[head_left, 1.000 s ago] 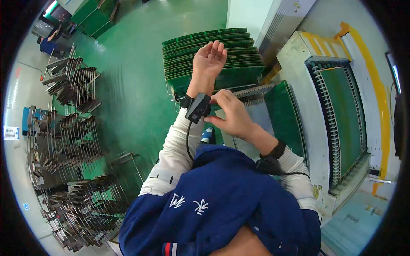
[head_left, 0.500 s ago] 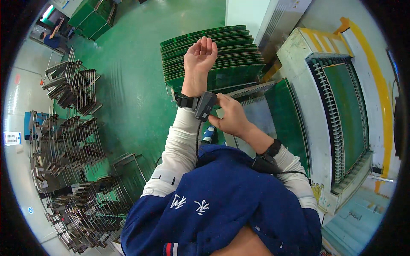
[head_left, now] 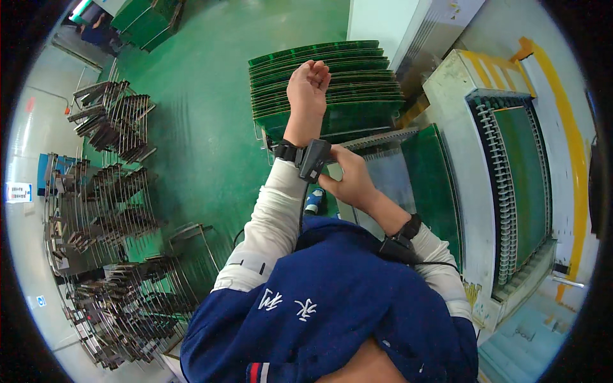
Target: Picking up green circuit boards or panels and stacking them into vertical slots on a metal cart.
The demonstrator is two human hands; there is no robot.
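Note:
My left hand [head_left: 307, 96] is raised in front of a stack of green panels [head_left: 332, 115], palm toward me. Its fingers are loosely curled and nothing is in them. A black box-shaped device [head_left: 315, 159] sits on a black strap [head_left: 285, 151] round my left wrist, with a cable running down from it. Closed on the right side of that device are the thumb and fingers of my right hand [head_left: 352, 177]. Another black device [head_left: 399, 247] is strapped to my right wrist. White sleeves [head_left: 274, 204] cover both forearms.
Metal racks [head_left: 108, 223] line the left side. To the right stands a machine with rollers [head_left: 501, 191] along a green panel [head_left: 525, 185]. Another green panel [head_left: 431, 185] leans nearer me. Far back left, a person [head_left: 96, 35] is beside a green bin [head_left: 148, 24].
The view has shifted slightly, so the scene sits a little farther right. My left fingers have curled in more. My right hand stays on the wrist device.

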